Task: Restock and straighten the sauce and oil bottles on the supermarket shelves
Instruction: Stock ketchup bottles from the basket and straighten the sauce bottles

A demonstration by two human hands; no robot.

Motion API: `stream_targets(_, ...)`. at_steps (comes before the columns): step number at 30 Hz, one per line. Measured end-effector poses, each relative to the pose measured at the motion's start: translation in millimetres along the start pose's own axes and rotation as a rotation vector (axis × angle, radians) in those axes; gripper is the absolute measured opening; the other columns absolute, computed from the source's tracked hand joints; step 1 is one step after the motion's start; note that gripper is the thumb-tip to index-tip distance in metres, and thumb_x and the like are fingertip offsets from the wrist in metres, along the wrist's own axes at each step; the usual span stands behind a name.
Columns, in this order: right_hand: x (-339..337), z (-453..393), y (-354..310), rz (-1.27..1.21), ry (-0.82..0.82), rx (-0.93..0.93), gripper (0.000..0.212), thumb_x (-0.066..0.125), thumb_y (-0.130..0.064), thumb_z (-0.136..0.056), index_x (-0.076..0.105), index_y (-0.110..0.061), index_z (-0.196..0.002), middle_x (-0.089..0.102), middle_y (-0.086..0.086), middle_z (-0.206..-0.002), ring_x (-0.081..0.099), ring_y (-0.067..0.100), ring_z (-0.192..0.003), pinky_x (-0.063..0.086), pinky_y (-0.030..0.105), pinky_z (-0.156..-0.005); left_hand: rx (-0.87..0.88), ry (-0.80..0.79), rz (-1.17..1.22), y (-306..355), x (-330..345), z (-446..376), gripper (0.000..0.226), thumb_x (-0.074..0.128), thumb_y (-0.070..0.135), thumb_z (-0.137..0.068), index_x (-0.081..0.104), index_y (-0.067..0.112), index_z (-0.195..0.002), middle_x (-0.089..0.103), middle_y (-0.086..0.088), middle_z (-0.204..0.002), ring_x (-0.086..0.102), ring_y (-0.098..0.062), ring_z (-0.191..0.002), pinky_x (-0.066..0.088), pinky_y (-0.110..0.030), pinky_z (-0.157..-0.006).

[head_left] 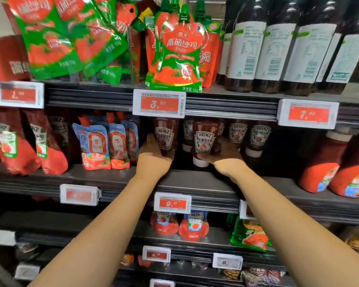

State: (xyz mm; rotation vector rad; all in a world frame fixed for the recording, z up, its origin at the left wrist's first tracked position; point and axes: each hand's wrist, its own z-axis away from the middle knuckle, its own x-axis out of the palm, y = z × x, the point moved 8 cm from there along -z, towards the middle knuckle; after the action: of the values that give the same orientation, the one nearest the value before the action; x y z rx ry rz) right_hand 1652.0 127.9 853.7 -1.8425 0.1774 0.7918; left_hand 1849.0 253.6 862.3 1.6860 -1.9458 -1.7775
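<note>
Gripping two upright ketchup bottles on the middle shelf [195, 183]: my left hand [153, 156] wraps the left bottle [165, 135] at its 1 o'clock; my right hand [222, 154] clasps the right bottle [204, 141] at its 10 o'clock.

The single head-worn view faces a supermarket shelf unit [195, 179] straight on, close, at arm's reach. It tilts slightly downward, with wide-angle bending at the edges.

Dark middle shelf [104, 175] carries ketchup bottles [239, 134], blue pouches [95, 147] and red pouches [39, 146]. Top shelf [236, 91] carries dark bottles [274, 48] and green-red pouches [178, 50].
</note>
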Motion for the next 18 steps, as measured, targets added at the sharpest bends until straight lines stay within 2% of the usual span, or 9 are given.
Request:
stream_targets(2, 0.3, -2.0, 1.0, 0.072, 0.002, 0.039, 0.074, 0.085, -0.043, -0.079, 0.055, -0.015, -0.141, 0.063, 0.006, -0.138, 0.06, 0.025, -0.123, 0.046, 0.03, -0.099, 0.012, 0.01, 0.008, -2.3, 1.9, -2.3, 0.067, 0.078, 0.029, -0.086, 0.045, 0.003, -0.138, 0.061, -0.018, -0.132, 0.059, -0.038, -0.121, 0.045, -0.033, -0.096)
stream_targets(8, 7.4, -5.5, -13.4, 0.232, 0.057, 0.04, 0.068, 0.075, -0.047, -0.087, 0.054, -0.009, -0.14, 0.061, 0.013, -0.139, 0.057, 0.033, -0.127, 0.044, 0.034, -0.102, 0.004, 0.006, 0.08, -8.5, 5.7, -5.5, 0.066, 0.082, 0.028, -0.082, 0.049, 0.007, -0.135, 0.065, -0.013, -0.13, 0.061, -0.034, -0.118, 0.039, -0.023, -0.088)
stream_targets(14, 18.3, -11.0, -13.1, 0.252, 0.044, 0.053, 0.066, 0.071, -0.048, -0.09, 0.055, -0.009, -0.14, 0.06, 0.012, -0.139, 0.056, 0.032, -0.128, 0.045, 0.037, -0.107, 0.013, -0.004, 0.072, -10.4, 7.4, -10.2, 0.07, 0.084, 0.032, -0.079, 0.048, 0.01, -0.135, 0.066, -0.012, -0.129, 0.062, -0.035, -0.118, 0.047, -0.033, -0.095)
stream_targets(18, 27.4, -11.1, -15.4, 0.255, 0.046, 0.018, 0.064, 0.069, -0.048, -0.091, 0.054, -0.012, -0.142, 0.059, 0.011, -0.143, 0.053, 0.032, -0.131, 0.042, 0.038, -0.11, 0.014, -0.01, 0.054, -10.8, 10.1, -11.5, 0.072, 0.083, 0.034, -0.08, 0.047, 0.012, -0.138, 0.065, -0.012, -0.132, 0.061, -0.035, -0.12, 0.047, -0.034, -0.095)
